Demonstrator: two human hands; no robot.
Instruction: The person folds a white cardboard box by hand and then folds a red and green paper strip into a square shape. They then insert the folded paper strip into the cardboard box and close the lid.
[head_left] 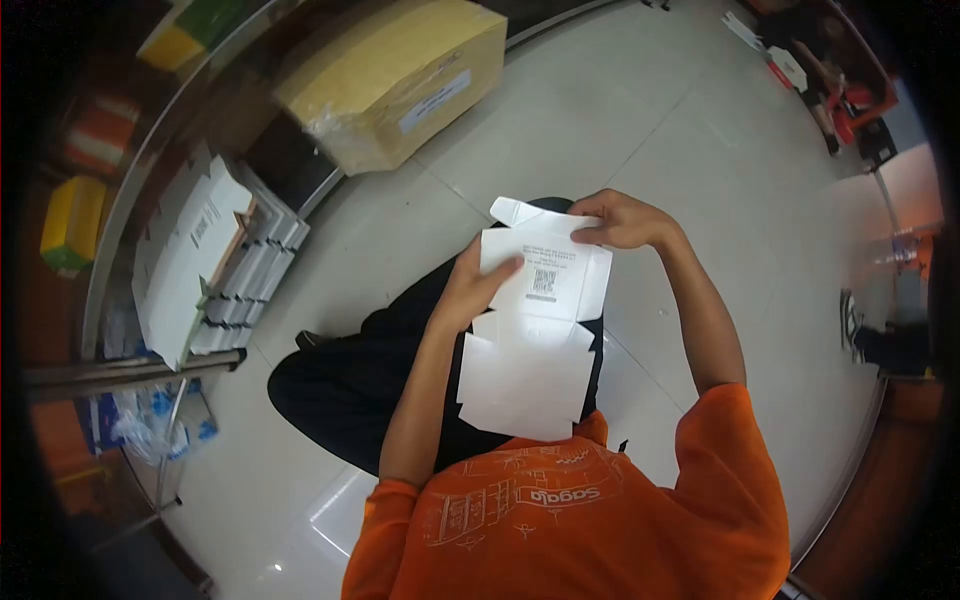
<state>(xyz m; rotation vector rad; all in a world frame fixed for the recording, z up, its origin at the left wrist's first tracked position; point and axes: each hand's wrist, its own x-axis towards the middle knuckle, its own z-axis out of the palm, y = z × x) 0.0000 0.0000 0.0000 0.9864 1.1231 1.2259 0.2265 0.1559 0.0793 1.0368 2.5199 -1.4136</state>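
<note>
A white cardboard box blank (527, 385), partly folded, lies across my lap over dark trousers. Printed text and a QR code show on its middle panel. My left hand (474, 287) grips the left edge of that panel, thumb on top and fingers hidden underneath. At the upper right, my right hand (618, 220) pinches the far flap between thumb and fingers. The far flaps stand bent up at an angle, while the near panel with its notched tabs spreads flat toward my orange shirt.
A large carton (400, 85) wrapped in yellowish plastic stands on the tiled floor ahead. To the left is a stack of flat white box blanks (200, 250), with a yellow and green box (73, 226) beyond. Another person (805, 50) sits at the far right.
</note>
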